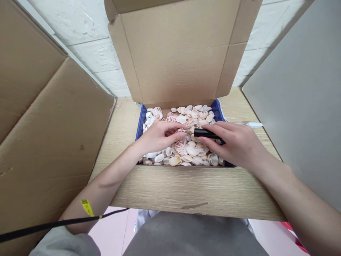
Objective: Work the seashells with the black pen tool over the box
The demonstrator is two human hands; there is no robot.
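A blue-sided cardboard box (139, 122) full of pale seashells (193, 151) sits on the wooden table. My right hand (234, 142) grips a black cylindrical tool (206, 133) whose thin gold-coloured tip points left. My left hand (162, 134) is over the shells at the left, its thumb and fingertips closed near that tip. What lies between those fingertips is too small to make out. A fan-shaped shell with reddish streaks (181, 147) lies just below the tip.
The box's raised cardboard lid (178, 53) leans back toward a white brick wall (93, 53). Cardboard (53, 135) stands at the left and a grey panel (301, 89) at the right. A white cable (254, 124) lies right of the box; a black cable (53, 224) crosses the lower left.
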